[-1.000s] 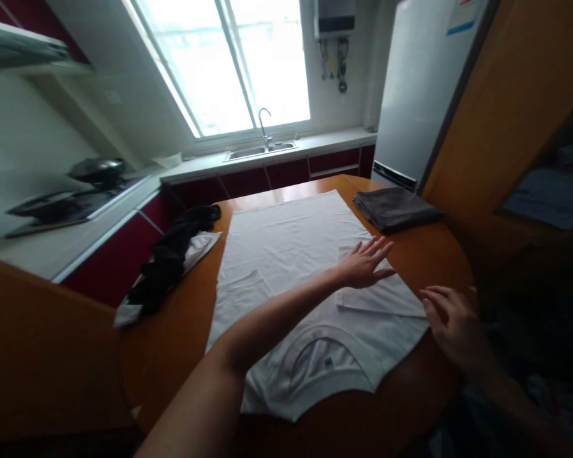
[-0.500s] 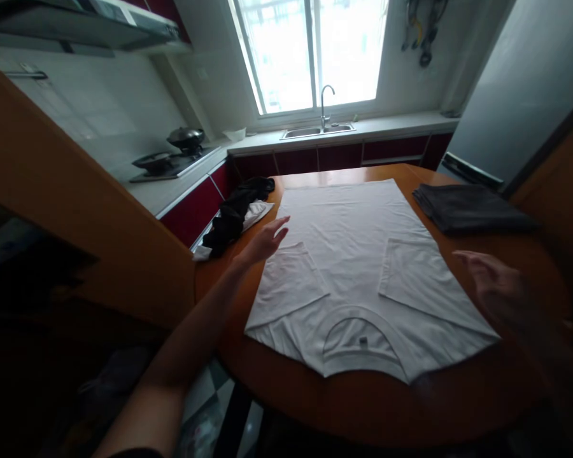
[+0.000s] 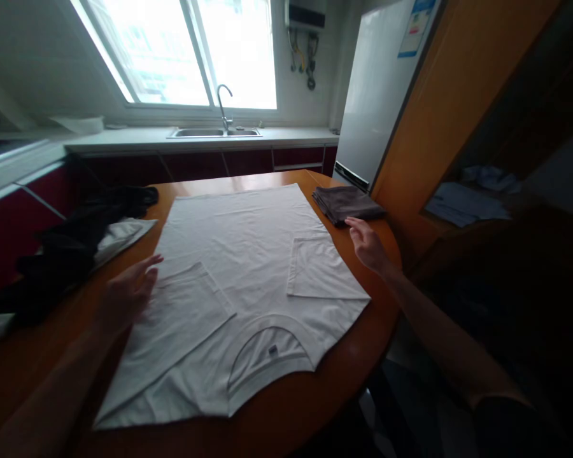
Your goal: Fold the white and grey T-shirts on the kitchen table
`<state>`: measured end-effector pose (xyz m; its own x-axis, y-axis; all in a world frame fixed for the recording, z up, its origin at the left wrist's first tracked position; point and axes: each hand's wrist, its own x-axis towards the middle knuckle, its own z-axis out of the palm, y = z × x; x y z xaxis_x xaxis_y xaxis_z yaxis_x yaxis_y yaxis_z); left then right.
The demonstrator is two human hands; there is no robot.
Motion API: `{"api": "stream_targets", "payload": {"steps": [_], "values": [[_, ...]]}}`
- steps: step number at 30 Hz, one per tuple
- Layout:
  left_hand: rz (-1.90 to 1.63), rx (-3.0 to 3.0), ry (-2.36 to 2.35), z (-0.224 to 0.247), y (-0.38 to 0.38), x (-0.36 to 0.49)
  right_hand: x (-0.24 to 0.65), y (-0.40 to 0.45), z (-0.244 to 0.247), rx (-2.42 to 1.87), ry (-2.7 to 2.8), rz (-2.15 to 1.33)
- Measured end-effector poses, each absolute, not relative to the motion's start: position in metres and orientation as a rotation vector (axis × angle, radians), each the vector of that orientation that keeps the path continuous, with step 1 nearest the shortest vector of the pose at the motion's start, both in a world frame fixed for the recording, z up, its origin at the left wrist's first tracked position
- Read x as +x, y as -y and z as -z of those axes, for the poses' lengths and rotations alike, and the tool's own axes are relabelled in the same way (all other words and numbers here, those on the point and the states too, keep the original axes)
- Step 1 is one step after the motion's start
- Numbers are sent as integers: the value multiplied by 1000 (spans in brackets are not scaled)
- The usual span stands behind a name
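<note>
A white T-shirt (image 3: 239, 235) lies spread flat on the table, its collar toward me and both sleeves folded inward over the body. My left hand (image 3: 128, 292) is over the shirt's left edge beside the left sleeve, fingers stretched out and thumb apart, holding nothing. Whether it touches the cloth I cannot tell. Off the shirt's right edge, my right hand (image 3: 367, 247) hovers with extended fingers, also empty. Its fingertips are just in front of a folded dark grey cloth (image 3: 346, 202).
The round-edged wooden table (image 3: 351, 356) carries a heap of black clothing (image 3: 71, 245) and a white cloth (image 3: 124, 236) on the left. Behind stand a counter with a sink (image 3: 198, 133), a faucet (image 3: 224, 108) and a fridge (image 3: 372, 89). A wooden partition (image 3: 451, 95) rises at right.
The view has swung to the right, so the table sits further left. My right hand now shows closer to the folded grey cloth. The shirt looks unchanged, and both hands stay empty.
</note>
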<state>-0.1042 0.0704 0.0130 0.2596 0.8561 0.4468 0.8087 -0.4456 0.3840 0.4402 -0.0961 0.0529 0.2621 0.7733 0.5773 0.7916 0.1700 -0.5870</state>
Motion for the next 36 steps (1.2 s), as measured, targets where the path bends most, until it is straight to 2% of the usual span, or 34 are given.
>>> {"api": "stream_targets", "payload": {"steps": [13,21,28,31,36], "values": [[-978,2400,-1626,-15,-66,-112,400,57,7,-2243,1960,-288],[-958,2400,-1593,-12,-61,-106,397,26,-3,-2198,1959,-110],[-817,2455,-1525,-10,-57,-100,390,23,23,-2228,1900,-158],[-670,2476,-1537,-5,-58,-103,402,21,18,-2171,1828,-102],[-185,2549,-1594,3,-55,-106,416,20,18,-2152,1820,-58]]}}
